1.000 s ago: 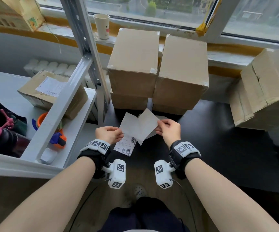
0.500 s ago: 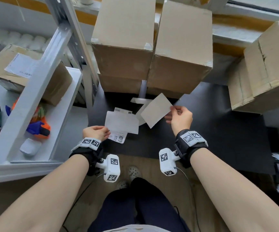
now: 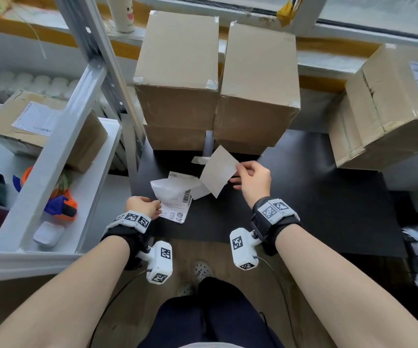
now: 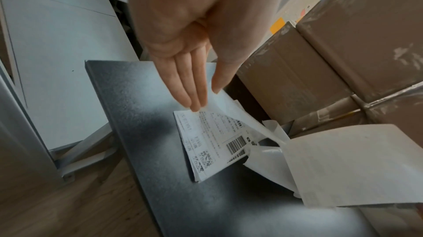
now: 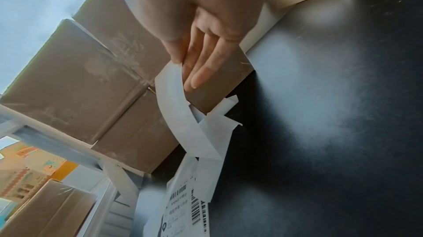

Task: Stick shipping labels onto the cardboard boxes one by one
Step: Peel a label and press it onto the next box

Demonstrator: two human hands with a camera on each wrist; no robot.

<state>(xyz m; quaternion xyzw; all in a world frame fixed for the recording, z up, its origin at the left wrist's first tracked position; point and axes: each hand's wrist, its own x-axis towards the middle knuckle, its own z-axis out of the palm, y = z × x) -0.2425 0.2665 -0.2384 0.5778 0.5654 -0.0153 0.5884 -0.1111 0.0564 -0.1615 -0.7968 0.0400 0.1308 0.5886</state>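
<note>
A black surface (image 3: 328,197) carries two stacks of cardboard boxes (image 3: 177,71) at its far edge and printed shipping labels (image 3: 177,209) near the front

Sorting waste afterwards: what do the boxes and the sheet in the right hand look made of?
Boxes: matte brown cardboard, clear tape glinting at the corners. Sheet pinched by the right hand: thin white paper, curling; a peeled label, probably.

Soft daylight from the windows (image 3: 378,11) ahead, sheen on the black tabletop (image 5: 332,96), wide-angle bending, blurred wrist views.
</note>
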